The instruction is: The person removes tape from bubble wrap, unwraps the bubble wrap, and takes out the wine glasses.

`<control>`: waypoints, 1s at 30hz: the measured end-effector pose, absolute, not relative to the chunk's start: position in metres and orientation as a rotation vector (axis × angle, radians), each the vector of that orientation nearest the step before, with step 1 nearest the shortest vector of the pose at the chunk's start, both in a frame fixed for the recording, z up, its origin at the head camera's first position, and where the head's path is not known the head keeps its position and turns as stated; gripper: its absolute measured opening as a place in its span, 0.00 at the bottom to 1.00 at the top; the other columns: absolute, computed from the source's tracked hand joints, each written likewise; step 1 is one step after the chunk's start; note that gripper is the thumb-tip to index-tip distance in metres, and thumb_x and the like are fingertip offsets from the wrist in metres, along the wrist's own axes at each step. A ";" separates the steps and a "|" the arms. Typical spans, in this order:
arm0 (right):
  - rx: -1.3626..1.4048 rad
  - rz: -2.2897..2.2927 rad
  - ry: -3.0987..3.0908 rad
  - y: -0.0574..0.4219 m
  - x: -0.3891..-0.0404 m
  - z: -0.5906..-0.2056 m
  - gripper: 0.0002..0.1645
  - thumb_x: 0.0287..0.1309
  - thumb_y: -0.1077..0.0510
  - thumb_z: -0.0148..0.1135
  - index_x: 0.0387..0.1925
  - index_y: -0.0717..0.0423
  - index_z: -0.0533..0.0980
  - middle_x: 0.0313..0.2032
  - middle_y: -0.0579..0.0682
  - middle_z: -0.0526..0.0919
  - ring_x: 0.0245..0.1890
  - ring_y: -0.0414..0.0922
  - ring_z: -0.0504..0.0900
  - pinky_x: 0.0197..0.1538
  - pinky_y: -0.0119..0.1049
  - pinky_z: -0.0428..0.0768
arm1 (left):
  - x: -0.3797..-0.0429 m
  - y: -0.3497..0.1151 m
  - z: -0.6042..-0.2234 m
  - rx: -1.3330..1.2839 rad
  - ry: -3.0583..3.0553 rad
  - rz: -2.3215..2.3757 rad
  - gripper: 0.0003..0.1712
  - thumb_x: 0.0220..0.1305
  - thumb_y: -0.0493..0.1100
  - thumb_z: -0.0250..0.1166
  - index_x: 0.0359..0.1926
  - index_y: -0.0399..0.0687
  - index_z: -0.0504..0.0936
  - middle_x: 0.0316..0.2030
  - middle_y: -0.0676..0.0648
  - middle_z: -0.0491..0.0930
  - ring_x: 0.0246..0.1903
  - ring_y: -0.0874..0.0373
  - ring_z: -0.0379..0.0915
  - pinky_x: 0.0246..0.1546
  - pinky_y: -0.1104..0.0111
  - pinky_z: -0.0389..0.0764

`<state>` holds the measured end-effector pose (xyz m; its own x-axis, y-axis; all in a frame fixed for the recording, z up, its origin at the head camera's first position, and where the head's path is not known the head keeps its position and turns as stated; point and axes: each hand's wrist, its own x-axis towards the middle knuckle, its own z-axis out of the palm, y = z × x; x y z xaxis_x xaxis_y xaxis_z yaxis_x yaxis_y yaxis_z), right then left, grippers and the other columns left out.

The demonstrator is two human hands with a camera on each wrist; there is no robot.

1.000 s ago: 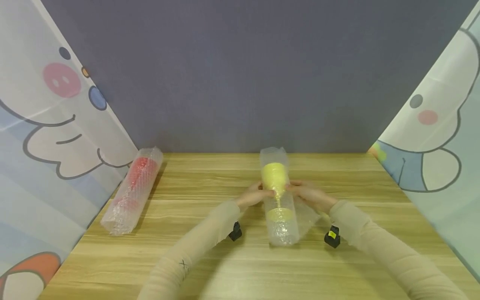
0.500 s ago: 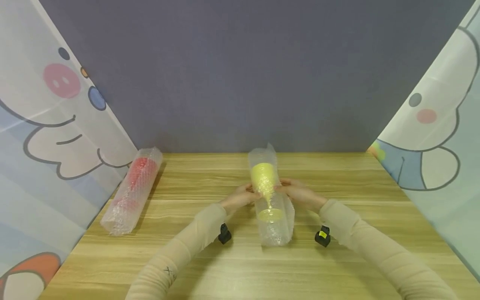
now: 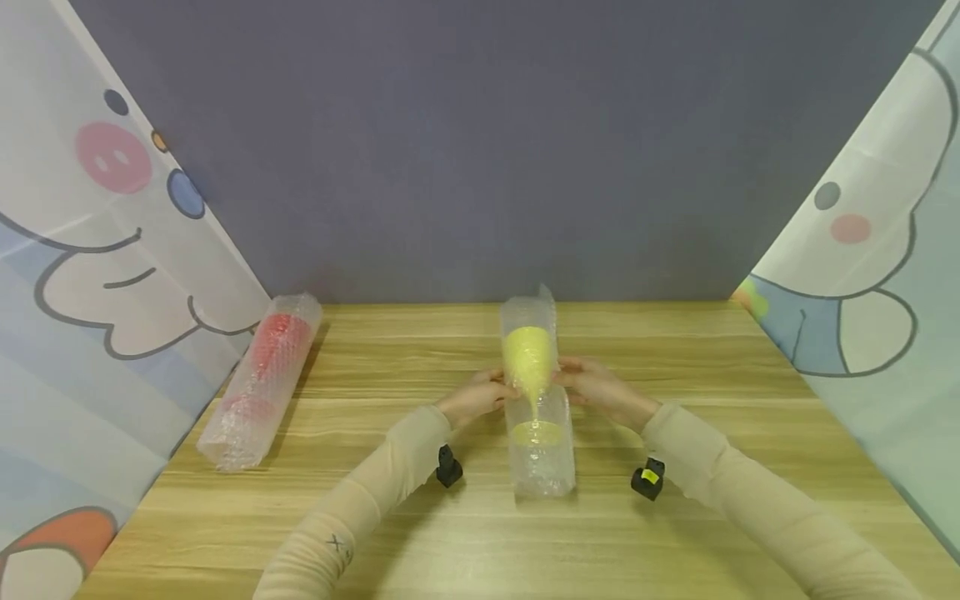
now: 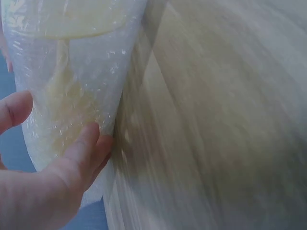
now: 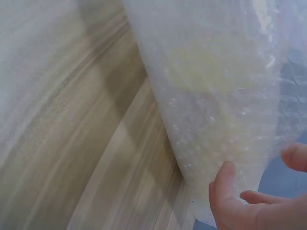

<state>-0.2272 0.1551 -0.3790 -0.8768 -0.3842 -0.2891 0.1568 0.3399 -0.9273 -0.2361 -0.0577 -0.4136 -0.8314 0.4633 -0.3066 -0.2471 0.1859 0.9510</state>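
A yellow goblet [image 3: 528,354] lies wrapped in a roll of clear bubble wrap [image 3: 543,479] at the middle of the table, its foot toward me and its bowl away. My left hand [image 3: 474,398] holds the roll's left side, thumb over the wrap beside the bowl. On the other side my right hand [image 3: 606,392] holds the roll near the same height, fingertips at the edge. The wrist views show the fingers [image 4: 88,136] of the left hand and the fingers [image 5: 224,184] of the right hand against the bubbled plastic.
A second bubble-wrap roll with a red goblet [image 3: 277,337] inside lies at the table's left edge. The wood-grain table [image 3: 405,350] meets a dark grey panel [image 3: 480,150] at the back. Printed cartoon sheets [image 3: 847,250] flank both sides.
The roll and both hands have shifted left. The loose flap of bubble wrap spread on the right now lies round the goblet.
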 end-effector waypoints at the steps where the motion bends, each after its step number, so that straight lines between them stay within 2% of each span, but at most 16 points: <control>1: -0.205 -1.567 2.154 0.155 -0.227 -0.379 0.36 0.65 0.56 0.47 0.67 0.68 0.47 0.65 0.67 0.55 0.65 0.61 0.57 0.64 0.54 0.62 | -0.237 -0.058 -0.414 0.203 1.920 1.702 0.38 0.60 0.38 0.57 0.67 0.35 0.50 0.65 0.40 0.59 0.65 0.46 0.54 0.66 0.54 0.56; 7: -0.220 -1.581 2.197 0.153 -0.228 -0.382 0.33 0.65 0.57 0.46 0.66 0.68 0.50 0.64 0.67 0.56 0.63 0.61 0.60 0.63 0.52 0.65 | -0.239 -0.063 -0.416 0.179 1.925 1.719 0.39 0.58 0.37 0.59 0.67 0.35 0.50 0.64 0.38 0.59 0.64 0.45 0.56 0.66 0.53 0.56; 12: -0.208 -1.586 2.211 0.150 -0.228 -0.381 0.30 0.67 0.58 0.41 0.66 0.67 0.51 0.65 0.66 0.55 0.64 0.61 0.58 0.62 0.52 0.66 | -0.238 -0.067 -0.412 0.168 2.014 1.704 0.42 0.55 0.38 0.62 0.67 0.37 0.50 0.64 0.37 0.59 0.62 0.43 0.58 0.63 0.53 0.62; 15: -0.211 -1.584 2.210 0.149 -0.227 -0.380 0.29 0.68 0.60 0.39 0.66 0.68 0.51 0.66 0.67 0.54 0.65 0.61 0.56 0.62 0.52 0.65 | -0.237 -0.068 -0.409 0.195 2.102 1.759 0.45 0.53 0.40 0.63 0.68 0.41 0.50 0.66 0.39 0.55 0.63 0.42 0.57 0.62 0.51 0.62; 20: -0.248 -1.576 2.205 0.147 -0.227 -0.379 0.29 0.66 0.62 0.42 0.65 0.69 0.52 0.64 0.68 0.56 0.63 0.61 0.59 0.63 0.52 0.64 | -0.239 -0.067 -0.406 0.256 2.235 1.818 0.48 0.50 0.43 0.67 0.69 0.52 0.50 0.69 0.46 0.51 0.63 0.42 0.57 0.61 0.47 0.61; 27: -0.282 -1.480 2.306 0.144 -0.225 -0.378 0.31 0.63 0.56 0.49 0.64 0.65 0.57 0.62 0.66 0.62 0.59 0.61 0.66 0.61 0.54 0.66 | -0.245 -0.066 -0.403 0.360 2.370 1.711 0.53 0.52 0.44 0.67 0.71 0.49 0.43 0.71 0.47 0.40 0.69 0.42 0.40 0.66 0.48 0.51; 30: -0.300 -1.472 2.321 0.140 -0.224 -0.378 0.32 0.62 0.55 0.50 0.64 0.65 0.57 0.63 0.65 0.61 0.60 0.61 0.65 0.62 0.55 0.65 | -0.249 -0.068 -0.403 0.388 2.374 1.677 0.51 0.53 0.43 0.65 0.71 0.50 0.43 0.71 0.49 0.40 0.69 0.44 0.38 0.67 0.50 0.48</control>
